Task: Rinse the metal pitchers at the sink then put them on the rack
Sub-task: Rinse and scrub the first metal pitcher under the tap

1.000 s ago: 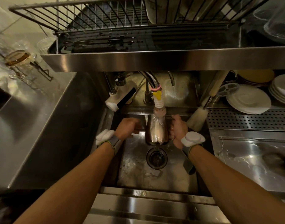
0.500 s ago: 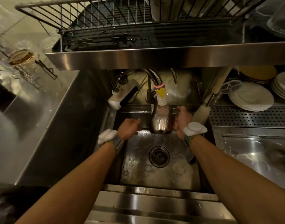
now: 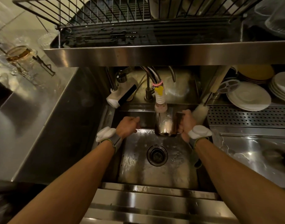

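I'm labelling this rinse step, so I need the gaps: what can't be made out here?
Head view only.
1. Left hand: fingers curl away from the camera; the back of the hand and dark sink wall hide whether it holds anything.
2. Metal pitcher: inside hidden by running water and glare; its handle is covered by the right hand gripping it.
3. Rack: items on it cut off by the top edge.

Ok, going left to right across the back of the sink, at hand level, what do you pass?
left hand → pitcher → right hand → brush → saucers
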### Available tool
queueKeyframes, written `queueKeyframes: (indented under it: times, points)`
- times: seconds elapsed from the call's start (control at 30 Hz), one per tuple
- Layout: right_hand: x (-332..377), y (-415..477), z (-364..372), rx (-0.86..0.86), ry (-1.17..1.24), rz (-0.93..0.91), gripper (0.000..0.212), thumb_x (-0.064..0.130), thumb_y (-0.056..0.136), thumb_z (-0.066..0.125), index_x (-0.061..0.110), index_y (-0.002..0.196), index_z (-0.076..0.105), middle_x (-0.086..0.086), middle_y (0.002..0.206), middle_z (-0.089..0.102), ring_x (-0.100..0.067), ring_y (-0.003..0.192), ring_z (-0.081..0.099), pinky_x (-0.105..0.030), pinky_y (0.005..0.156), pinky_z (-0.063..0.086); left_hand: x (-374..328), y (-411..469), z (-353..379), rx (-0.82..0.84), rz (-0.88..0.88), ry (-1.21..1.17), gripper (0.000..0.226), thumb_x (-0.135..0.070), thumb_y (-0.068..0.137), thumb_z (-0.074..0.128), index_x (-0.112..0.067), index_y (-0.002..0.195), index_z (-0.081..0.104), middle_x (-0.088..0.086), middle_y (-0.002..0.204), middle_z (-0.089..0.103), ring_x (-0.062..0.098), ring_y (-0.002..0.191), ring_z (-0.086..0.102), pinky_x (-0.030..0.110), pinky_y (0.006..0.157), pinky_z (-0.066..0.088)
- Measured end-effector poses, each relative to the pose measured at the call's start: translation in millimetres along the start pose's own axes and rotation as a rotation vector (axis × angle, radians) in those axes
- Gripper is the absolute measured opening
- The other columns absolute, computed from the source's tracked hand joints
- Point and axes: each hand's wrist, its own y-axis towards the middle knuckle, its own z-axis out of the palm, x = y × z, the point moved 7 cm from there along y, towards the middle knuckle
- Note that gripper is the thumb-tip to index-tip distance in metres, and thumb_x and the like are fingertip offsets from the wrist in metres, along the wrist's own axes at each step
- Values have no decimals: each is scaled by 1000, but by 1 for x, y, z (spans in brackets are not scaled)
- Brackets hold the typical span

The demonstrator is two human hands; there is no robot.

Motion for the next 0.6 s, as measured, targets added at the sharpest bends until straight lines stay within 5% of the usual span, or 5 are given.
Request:
queueKeyframes:
  times: [0.13, 0.3, 0.47, 0.6]
  points:
    - [6, -7, 25, 2, -18, -31, 34, 34, 92, 44, 8, 73, 55, -10, 63, 50, -22, 51, 47, -24, 44, 35, 2, 0, -1, 0, -3, 0, 38, -33, 99, 41, -4, 109, 64, 7, 89, 64, 8, 58, 53, 10, 35, 37]
    - [5, -11, 8, -34, -57, -32, 37, 34, 91, 45, 13, 61, 45, -5, 54, 39, -17, 39, 37, -19, 34, 26, -1, 1, -3, -10, -2, 29, 37, -38, 97, 42, -10, 100, 67, 5, 87, 66, 10, 56, 55, 20, 44, 37]
    - [10, -9, 29, 3, -137, -102, 33, 30, 94, 40, 20, 63, 47, -3, 56, 43, -17, 46, 41, -19, 35, 30, 2, -3, -5, -9, -1, 19, 41, -35, 98, 41, -4, 106, 66, 7, 88, 65, 9, 58, 53, 10, 37, 36]
    - [11, -14, 9, -72, -116, -66, 38, 32, 92, 45, 17, 57, 41, -1, 47, 36, -13, 34, 35, -15, 35, 25, 1, -7, -4, 7, 4, 8, 42, -36, 99, 40, -4, 109, 65, 6, 91, 65, 7, 62, 55, 9, 37, 39]
